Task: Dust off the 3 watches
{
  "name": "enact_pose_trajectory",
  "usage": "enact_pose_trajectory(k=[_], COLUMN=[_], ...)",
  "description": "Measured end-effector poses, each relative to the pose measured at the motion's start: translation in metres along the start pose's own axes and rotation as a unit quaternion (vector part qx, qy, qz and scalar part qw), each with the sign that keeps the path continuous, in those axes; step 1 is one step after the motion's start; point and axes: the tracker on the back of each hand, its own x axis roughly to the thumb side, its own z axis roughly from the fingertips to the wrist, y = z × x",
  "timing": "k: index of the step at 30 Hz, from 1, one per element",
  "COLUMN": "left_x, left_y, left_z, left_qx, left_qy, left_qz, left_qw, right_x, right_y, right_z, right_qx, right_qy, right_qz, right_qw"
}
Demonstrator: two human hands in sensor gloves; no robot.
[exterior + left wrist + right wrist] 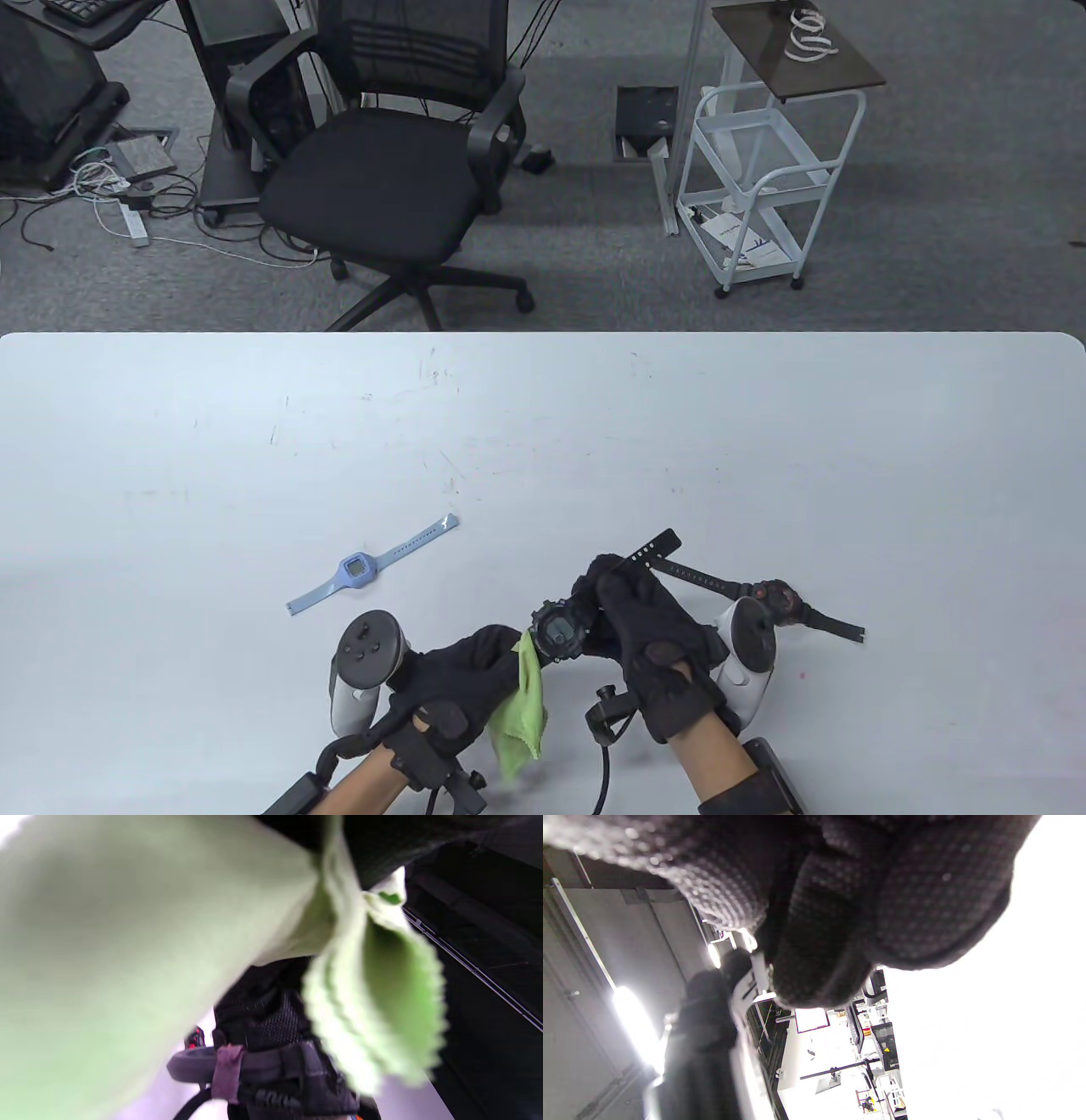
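Black watch (557,635) gripped by right hand (649,632), green cloth (519,709) pinched in left hand (458,679)

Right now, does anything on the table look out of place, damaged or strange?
Nothing stands out. The blue watch lies flat on the table, the black and red watch lies behind the right hand, which holds the black watch. The left hand holds the green cloth.
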Motion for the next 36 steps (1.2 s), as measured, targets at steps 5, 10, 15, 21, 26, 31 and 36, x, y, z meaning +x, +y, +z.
enact_pose_trajectory(k=[5,10,15,21,26,31,36], left_x=[0.001,0.002,0.002,0.003,0.004,0.003,0.002], left_y=[0.003,0.001,0.003,0.011,0.014,0.01,0.014], left_z=[0.0,-0.002,-0.001,0.002,0.004,0.001,0.003], left_qx=[0.013,-0.032,-0.018,0.02,0.032,-0.004,0.031], left_qy=[-0.002,0.004,0.011,0.018,0.012,0.023,0.022], left_qz=[-0.023,-0.032,-0.043,-0.112,-0.129,-0.105,-0.113], left_qw=[1.0,0.999,0.999,0.993,0.991,0.994,0.993], right_x=[0.0,0.002,0.002,0.005,0.005,0.006,0.006], right_y=[-0.001,-0.002,-0.002,-0.002,-0.003,-0.005,-0.004], right_z=[0.0,-0.001,-0.001,0.0,0.001,0.001,0.001], right_qx=[-0.002,0.0,0.0,-0.003,-0.005,-0.014,-0.016], right_qy=[-0.001,-0.009,-0.012,-0.023,-0.026,-0.029,-0.027], right_qz=[-0.002,-0.004,-0.007,-0.001,-0.004,-0.001,-0.02], right_qw=[1.0,1.0,1.0,1.0,1.0,0.999,0.999])
